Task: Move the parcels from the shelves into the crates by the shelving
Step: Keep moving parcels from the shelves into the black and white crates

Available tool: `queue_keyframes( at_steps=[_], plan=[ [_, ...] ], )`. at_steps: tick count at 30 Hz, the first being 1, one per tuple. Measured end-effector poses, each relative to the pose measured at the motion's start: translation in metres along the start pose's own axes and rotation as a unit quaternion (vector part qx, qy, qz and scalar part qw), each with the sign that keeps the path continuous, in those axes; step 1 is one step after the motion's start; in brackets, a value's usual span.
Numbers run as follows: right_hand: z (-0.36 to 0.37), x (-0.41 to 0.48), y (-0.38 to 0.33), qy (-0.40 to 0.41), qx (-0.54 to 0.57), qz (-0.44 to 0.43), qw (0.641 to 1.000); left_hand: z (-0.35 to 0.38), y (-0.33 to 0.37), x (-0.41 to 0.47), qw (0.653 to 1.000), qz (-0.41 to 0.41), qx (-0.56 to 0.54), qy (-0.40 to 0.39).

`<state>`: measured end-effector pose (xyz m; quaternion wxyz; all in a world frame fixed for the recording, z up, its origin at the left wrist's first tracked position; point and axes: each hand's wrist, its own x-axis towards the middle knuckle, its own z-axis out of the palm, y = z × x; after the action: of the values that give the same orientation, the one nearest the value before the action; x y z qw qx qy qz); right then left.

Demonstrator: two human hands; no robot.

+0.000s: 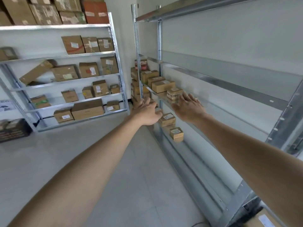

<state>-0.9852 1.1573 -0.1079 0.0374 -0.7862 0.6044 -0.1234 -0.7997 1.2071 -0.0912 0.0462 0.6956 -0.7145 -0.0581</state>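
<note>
Both my arms stretch toward the metal shelving (213, 81) on the right. A small cardboard parcel (174, 93) with a printed label stands at the near end of a row of parcels (162, 86) on the middle shelf. My right hand (188, 107) is spread open just short of that small parcel, fingers straight, holding nothing. My left hand (147, 112) hovers open in front of the shelf edge, a little lower and to the left. Two more small parcels (168, 119) (176, 133) lie on the lower shelf under my hands.
A second shelving unit (114, 51) along the back wall carries several cardboard boxes. A dark crate (14, 130) sits on the floor at the far left. Stacked boxes (136, 90) fill the corner. Another box (265, 218) shows at the bottom right. Grey tiled floor (82, 153) lies between the units.
</note>
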Motion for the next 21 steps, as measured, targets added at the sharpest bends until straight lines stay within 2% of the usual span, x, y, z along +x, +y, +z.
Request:
queue_keyframes(
  at_steps=[12, 21],
  plan=[
    [0.022, 0.151, 0.024, -0.013, 0.007, -0.046, 0.999, 0.013, -0.021, 0.139, 0.998, -0.056, -0.011, -0.007],
    [0.054, 0.244, 0.008, -0.045, 0.017, -0.060, 0.997, 0.003, -0.055, 0.216, 0.997, -0.076, -0.017, -0.017]
  ],
)
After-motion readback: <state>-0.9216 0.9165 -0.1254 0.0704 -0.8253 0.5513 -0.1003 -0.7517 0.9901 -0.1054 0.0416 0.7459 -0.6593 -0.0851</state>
